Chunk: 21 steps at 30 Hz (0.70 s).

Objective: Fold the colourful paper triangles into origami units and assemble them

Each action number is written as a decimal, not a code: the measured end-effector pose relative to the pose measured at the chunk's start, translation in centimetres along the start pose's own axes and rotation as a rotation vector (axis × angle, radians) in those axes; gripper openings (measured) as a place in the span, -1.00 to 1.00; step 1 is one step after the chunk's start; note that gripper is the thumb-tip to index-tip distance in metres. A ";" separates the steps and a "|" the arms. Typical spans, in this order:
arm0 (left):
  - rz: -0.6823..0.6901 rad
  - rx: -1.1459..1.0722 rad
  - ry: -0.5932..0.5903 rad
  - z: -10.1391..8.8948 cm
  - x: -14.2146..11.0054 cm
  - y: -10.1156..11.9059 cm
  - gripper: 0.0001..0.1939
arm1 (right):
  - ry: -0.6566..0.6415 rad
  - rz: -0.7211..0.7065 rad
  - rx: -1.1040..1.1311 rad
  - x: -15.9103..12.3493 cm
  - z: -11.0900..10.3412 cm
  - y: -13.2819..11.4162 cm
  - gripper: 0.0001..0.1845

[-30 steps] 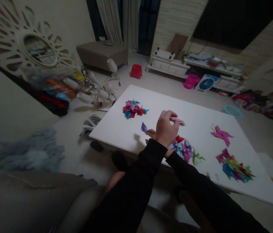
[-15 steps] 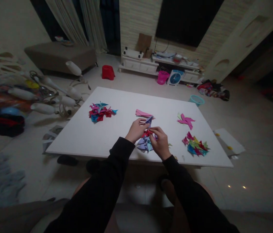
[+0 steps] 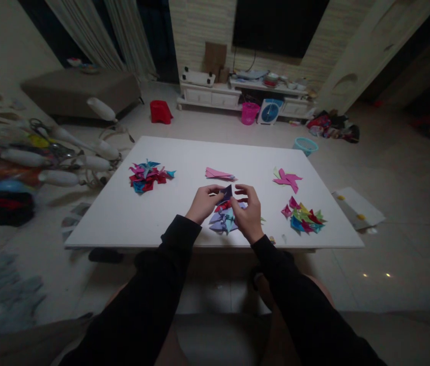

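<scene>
Above the near middle of the white table (image 3: pixel 176 203), my left hand (image 3: pixel 204 203) pinches a dark purple folded origami paper (image 3: pixel 227 193) between thumb and fingers. My right hand (image 3: pixel 249 213) is just right of it, fingers curved and apart, its thumb tip at the paper's lower right edge; whether it presses on the paper is hard to see. Below both hands lies a pile of lilac, light blue and red origami pieces (image 3: pixel 222 221), partly covered by my right hand. Beyond them rests a stack of pink folded papers (image 3: pixel 219 174).
A pile of mixed-colour origami (image 3: pixel 148 177) lies at the table's left. Pink and green folded strips (image 3: pixel 288 179) and another colourful origami pile (image 3: pixel 306 218) sit at the right. Past the table are a turquoise basket (image 3: pixel 306 146), a red stool (image 3: pixel 160 112) and a pink bin (image 3: pixel 250 113).
The purple paper has turned in my left hand and shows a darker face. My right fingers have spread away from the thumb. The whole view has shifted slightly.
</scene>
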<state>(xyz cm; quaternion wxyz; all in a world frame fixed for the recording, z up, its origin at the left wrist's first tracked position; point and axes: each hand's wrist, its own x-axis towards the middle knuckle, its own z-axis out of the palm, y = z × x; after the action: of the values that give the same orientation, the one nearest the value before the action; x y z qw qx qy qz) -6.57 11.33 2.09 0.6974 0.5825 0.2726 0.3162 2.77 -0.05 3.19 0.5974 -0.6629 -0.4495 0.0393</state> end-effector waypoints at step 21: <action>0.175 0.337 0.028 -1.2 -1.1 1.6 -0.83 | -0.071 0.190 0.121 -0.3 1.7 1.1 -0.75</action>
<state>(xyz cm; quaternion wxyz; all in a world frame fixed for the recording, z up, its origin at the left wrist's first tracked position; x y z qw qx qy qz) -8.41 11.42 3.49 0.5560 0.7080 0.2796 0.3338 2.16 1.21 1.67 0.6136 -0.6634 -0.4024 0.1463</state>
